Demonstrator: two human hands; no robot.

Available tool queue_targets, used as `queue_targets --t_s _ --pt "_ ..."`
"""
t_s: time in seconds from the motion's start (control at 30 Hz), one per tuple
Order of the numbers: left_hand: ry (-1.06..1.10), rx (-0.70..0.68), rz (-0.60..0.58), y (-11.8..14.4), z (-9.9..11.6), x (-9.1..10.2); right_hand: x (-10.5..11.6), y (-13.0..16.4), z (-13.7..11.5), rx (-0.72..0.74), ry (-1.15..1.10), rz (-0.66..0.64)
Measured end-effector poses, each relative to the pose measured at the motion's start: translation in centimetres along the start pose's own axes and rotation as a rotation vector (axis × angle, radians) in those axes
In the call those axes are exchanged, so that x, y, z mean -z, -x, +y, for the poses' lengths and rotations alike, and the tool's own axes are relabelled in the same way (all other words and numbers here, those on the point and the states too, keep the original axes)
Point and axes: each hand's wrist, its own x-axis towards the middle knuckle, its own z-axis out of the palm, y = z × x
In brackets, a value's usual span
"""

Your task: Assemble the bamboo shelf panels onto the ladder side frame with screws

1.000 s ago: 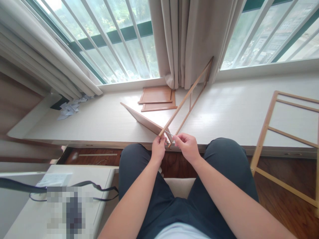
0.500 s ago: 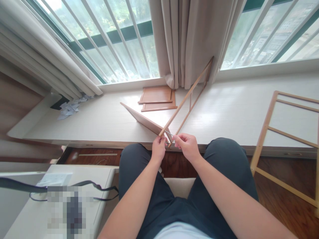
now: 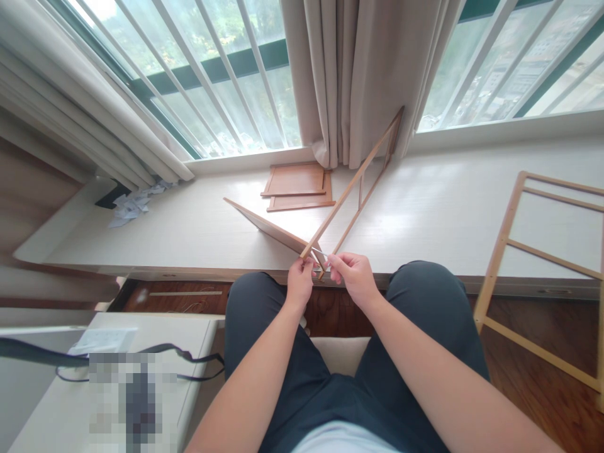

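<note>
At the far left, a scatter of crumpled white paper scraps (image 3: 133, 204) lies on the long white bench (image 3: 198, 233) below the barred window, and nearer the viewer a low white side table (image 3: 61, 402) carries a black strap (image 3: 155, 350). Moving right, a flat light-wood rectangular panel (image 3: 264, 225) stands tilted on its edge on the bench, its near corner meeting the hands. Behind it, two brown wooden boards (image 3: 298, 187) lie flat, one overlapping the other, just in front of the beige curtain (image 3: 358, 75). The left hand (image 3: 301, 281) is pinched closed on the near end of a slim light-wood ladder-like frame (image 3: 357, 175), at the corner where the panel and frame come together above the bench's front edge. That frame slants up and away, its far end resting against the curtain. The right hand (image 3: 353, 277) sits just beside the left, thumb and fingers closed on a thin, small, pale piece (image 3: 321, 253) at that same joint; what the piece is cannot be told. Both hands are above the person's dark-trousered knees. At the far right, a second larger light-wood frame with crossbars (image 3: 519, 251) leans against the bench, its foot on the dark wooden floor (image 3: 533, 390).
</note>
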Motion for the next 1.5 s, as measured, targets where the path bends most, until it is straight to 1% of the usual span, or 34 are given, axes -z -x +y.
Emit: queue_targets --t_s 0.1,0.2,0.37,0.5,0.6,0.8,1.07,1.3,1.5 --pt "-0.002 -0.003 0.0 0.0 -0.1 0.0 0.0 -0.1 0.1 -0.031 -0.048 -0.027" --pt "-0.003 0.0 0.004 0.0 0.0 0.0 -0.1 -0.3 0.0 -0.092 -0.118 -0.072" --pt "0.006 0.005 0.004 0.0 0.1 0.0 -0.1 -0.2 -0.6 -0.188 -0.244 -0.127" --pt "0.009 0.01 0.007 0.1 0.2 -0.1 -0.1 -0.1 -1.3 -0.245 -0.267 -0.157" --pt "-0.001 0.0 0.004 0.1 0.1 0.0 -0.1 -0.2 -1.5 -0.258 -0.275 -0.183" --pt "0.006 -0.009 -0.006 0.0 -0.2 0.0 0.0 -0.3 -1.2 -0.244 -0.295 -0.19" --pt "0.017 -0.003 -0.011 0.0 -0.1 0.0 0.0 -0.3 -0.9 -0.215 -0.238 -0.169" --pt "0.016 -0.002 -0.005 0.2 0.3 -0.1 0.0 -0.3 -0.4 -0.122 -0.181 -0.16" --pt "0.024 -0.017 -0.014 0.2 0.2 -0.1 -0.1 -0.1 -0.3 -0.046 -0.07 -0.103"
